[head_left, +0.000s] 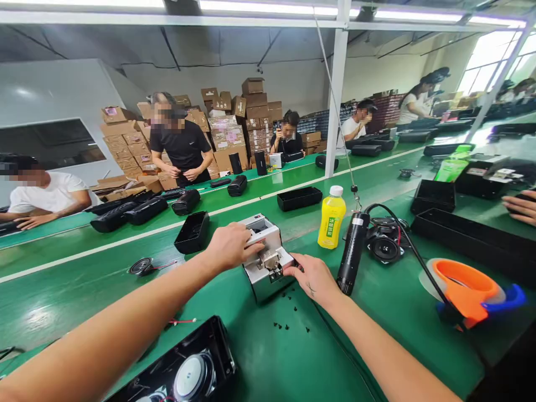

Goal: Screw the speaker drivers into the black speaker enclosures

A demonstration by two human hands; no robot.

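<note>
A small box-shaped screw feeder (268, 279) with a pale metal top and dark sides stands on the green bench in front of me. My left hand (230, 244) lies over its upper left side, fingers curled onto the top. At its front right corner my right hand (316, 277) grips the edge between thumb and fingers; the fingertips are partly hidden. Several small black screws (281, 326) are scattered on the bench just before the feeder. Close by on the right, a black electric screwdriver (354, 251) hangs from a cord.
A yellow drink bottle (332, 218) stands behind the screwdriver. To the right are a loose speaker (384, 247) and an orange tape dispenser (473, 290). An open speaker housing (221, 340) lies at front left. Black housings (299, 198) line the bench; several co-workers sit or stand beyond.
</note>
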